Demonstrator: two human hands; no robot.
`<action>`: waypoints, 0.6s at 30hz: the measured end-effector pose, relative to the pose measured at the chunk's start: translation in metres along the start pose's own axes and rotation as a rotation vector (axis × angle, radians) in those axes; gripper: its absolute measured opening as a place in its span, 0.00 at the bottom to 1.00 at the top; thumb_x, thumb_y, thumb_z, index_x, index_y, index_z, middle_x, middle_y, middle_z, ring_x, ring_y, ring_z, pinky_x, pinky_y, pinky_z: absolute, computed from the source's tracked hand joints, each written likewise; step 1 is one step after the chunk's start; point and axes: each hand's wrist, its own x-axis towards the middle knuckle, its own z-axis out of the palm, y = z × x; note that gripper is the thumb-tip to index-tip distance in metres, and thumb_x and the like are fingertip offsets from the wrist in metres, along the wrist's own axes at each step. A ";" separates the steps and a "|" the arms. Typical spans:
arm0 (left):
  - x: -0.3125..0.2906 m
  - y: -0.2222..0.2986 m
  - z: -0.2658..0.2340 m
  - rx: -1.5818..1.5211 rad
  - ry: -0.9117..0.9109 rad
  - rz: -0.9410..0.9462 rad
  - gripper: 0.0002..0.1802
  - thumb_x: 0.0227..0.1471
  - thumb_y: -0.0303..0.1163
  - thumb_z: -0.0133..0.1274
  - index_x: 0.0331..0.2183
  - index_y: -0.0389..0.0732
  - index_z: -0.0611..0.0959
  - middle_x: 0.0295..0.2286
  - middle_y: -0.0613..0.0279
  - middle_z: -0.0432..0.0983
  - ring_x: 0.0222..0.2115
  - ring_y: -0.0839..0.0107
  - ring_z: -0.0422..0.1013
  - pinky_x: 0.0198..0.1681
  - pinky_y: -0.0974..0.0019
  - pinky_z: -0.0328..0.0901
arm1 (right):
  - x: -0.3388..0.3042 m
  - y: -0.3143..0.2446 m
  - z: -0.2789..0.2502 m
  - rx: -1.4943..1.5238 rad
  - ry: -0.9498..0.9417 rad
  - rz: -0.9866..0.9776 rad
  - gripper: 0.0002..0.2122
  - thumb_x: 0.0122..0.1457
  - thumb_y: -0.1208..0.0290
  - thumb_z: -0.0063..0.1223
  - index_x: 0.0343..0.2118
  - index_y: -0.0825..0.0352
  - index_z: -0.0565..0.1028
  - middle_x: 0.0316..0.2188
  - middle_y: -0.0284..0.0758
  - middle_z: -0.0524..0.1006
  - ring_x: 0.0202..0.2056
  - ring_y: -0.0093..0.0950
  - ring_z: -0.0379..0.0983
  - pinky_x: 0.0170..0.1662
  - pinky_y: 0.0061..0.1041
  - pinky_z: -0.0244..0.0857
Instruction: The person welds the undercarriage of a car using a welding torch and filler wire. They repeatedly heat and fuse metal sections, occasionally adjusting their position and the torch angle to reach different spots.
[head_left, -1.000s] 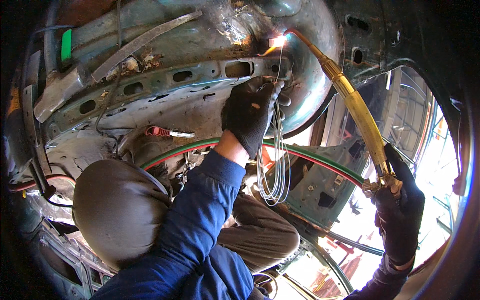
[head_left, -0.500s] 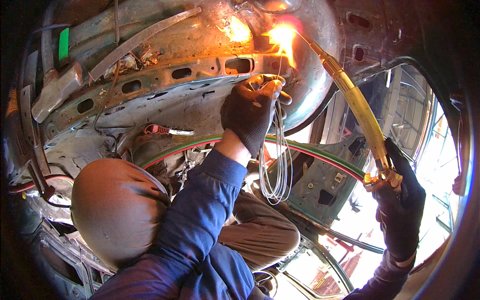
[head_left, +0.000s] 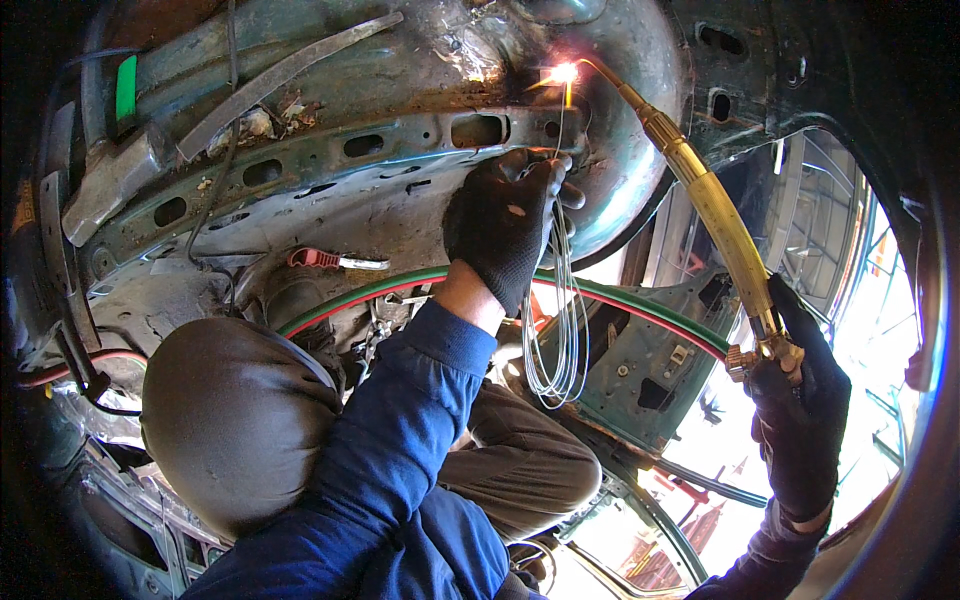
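Head view, wire (head_left: 564, 290) in left hand (head_left: 503, 222), torch (head_left: 718, 212) in right hand (head_left: 803, 420)

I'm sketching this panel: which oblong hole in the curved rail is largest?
The boxy hole just above the left hand; the others, farther left along the rail, look smaller and rounder.

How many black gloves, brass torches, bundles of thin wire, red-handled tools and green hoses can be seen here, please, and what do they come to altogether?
Gloves: 2, left black glove and right black glove
Brass torch: 1
Wire bundle: 1
Red-handled tool: 1
Green hose: 1
Total: 6
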 end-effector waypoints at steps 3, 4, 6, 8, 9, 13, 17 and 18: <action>0.001 -0.001 -0.001 0.001 -0.007 0.011 0.20 0.62 0.47 0.65 0.45 0.41 0.86 0.28 0.60 0.86 0.21 0.73 0.79 0.25 0.69 0.73 | -0.001 -0.002 -0.006 -0.084 -0.056 -0.027 0.33 0.70 0.51 0.56 0.70 0.70 0.70 0.34 0.39 0.83 0.28 0.20 0.77 0.31 0.23 0.73; 0.001 -0.002 -0.001 0.007 -0.011 0.017 0.20 0.62 0.47 0.65 0.45 0.41 0.86 0.28 0.60 0.86 0.21 0.73 0.79 0.25 0.69 0.73 | -0.001 -0.003 -0.007 -0.103 -0.072 -0.025 0.34 0.71 0.47 0.55 0.69 0.71 0.69 0.35 0.41 0.84 0.29 0.21 0.79 0.31 0.23 0.74; 0.001 -0.006 -0.001 0.018 -0.016 0.022 0.20 0.62 0.46 0.65 0.45 0.40 0.86 0.28 0.60 0.87 0.21 0.73 0.79 0.25 0.70 0.73 | -0.002 -0.005 -0.007 -0.089 -0.074 0.014 0.34 0.71 0.48 0.56 0.69 0.71 0.69 0.35 0.41 0.84 0.28 0.20 0.78 0.31 0.23 0.74; 0.001 -0.009 0.001 0.033 -0.019 0.029 0.20 0.62 0.46 0.65 0.46 0.40 0.86 0.28 0.60 0.87 0.21 0.73 0.79 0.25 0.70 0.73 | -0.004 0.003 -0.006 -0.056 -0.061 -0.008 0.33 0.71 0.50 0.56 0.69 0.71 0.69 0.37 0.42 0.84 0.29 0.21 0.79 0.31 0.23 0.74; 0.001 -0.007 -0.001 0.044 -0.009 0.040 0.20 0.62 0.46 0.65 0.46 0.41 0.87 0.28 0.61 0.87 0.21 0.73 0.79 0.25 0.70 0.73 | -0.002 0.002 -0.007 -0.048 -0.063 -0.014 0.33 0.71 0.51 0.56 0.69 0.71 0.69 0.38 0.43 0.84 0.30 0.22 0.80 0.32 0.24 0.75; 0.005 -0.006 -0.003 0.029 0.001 0.026 0.20 0.62 0.47 0.65 0.46 0.41 0.87 0.27 0.61 0.86 0.21 0.74 0.79 0.25 0.70 0.73 | -0.002 -0.002 -0.007 -0.046 -0.072 0.009 0.31 0.71 0.53 0.56 0.70 0.71 0.69 0.45 0.48 0.84 0.35 0.26 0.83 0.36 0.27 0.79; 0.009 -0.013 -0.003 0.059 -0.008 0.060 0.20 0.62 0.47 0.66 0.45 0.40 0.87 0.27 0.61 0.87 0.21 0.74 0.79 0.24 0.70 0.73 | -0.003 -0.003 -0.002 0.036 -0.015 0.073 0.30 0.66 0.66 0.59 0.70 0.70 0.69 0.34 0.35 0.80 0.28 0.19 0.72 0.31 0.20 0.67; 0.011 -0.017 -0.005 0.086 -0.006 0.082 0.20 0.62 0.47 0.66 0.45 0.40 0.87 0.27 0.61 0.86 0.20 0.74 0.79 0.24 0.70 0.73 | -0.002 -0.003 -0.001 0.062 -0.004 0.084 0.30 0.66 0.68 0.60 0.70 0.69 0.69 0.31 0.31 0.79 0.26 0.16 0.69 0.29 0.18 0.64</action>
